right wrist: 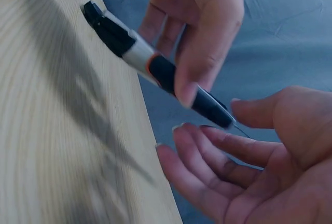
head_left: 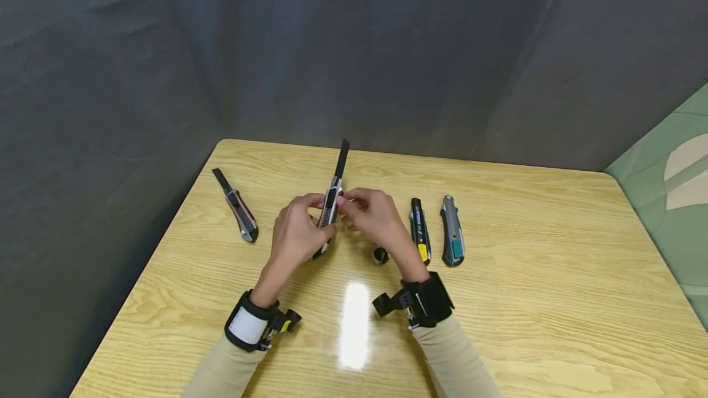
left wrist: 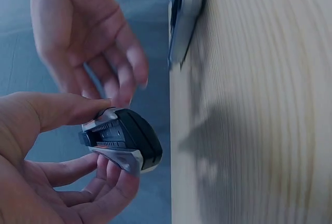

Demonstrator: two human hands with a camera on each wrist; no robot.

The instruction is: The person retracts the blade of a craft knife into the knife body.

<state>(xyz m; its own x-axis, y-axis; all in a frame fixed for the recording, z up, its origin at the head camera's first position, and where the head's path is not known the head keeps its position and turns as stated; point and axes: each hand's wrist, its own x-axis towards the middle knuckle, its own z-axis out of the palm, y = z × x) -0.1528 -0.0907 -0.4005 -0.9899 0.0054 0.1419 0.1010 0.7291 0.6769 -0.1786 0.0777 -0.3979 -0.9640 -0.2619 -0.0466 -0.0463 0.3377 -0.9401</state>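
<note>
Near the middle of the table, my left hand [head_left: 297,232] holds a snap-off utility knife [head_left: 330,204] between thumb and fingers, raised off the wood. Its long black blade [head_left: 342,158] extends away from me. In the left wrist view, the black and silver butt end of the knife [left wrist: 142,138] faces the camera. My right hand [head_left: 376,214] is at the knife's right side with fingers loosely bent. The right wrist view puts its parted thumb and fingers [right wrist: 244,151] around the front end of the knife [right wrist: 166,73], without a visible grip; whether they touch it is unclear.
Another knife with its black blade out [head_left: 239,210] lies at the left. Right of the hands lie a black knife with yellow [head_left: 420,232] and a grey one with teal [head_left: 452,235]. Under my right wrist, one more knife [head_left: 380,255] is mostly hidden. A dark curtain [head_left: 354,48] hangs behind the table.
</note>
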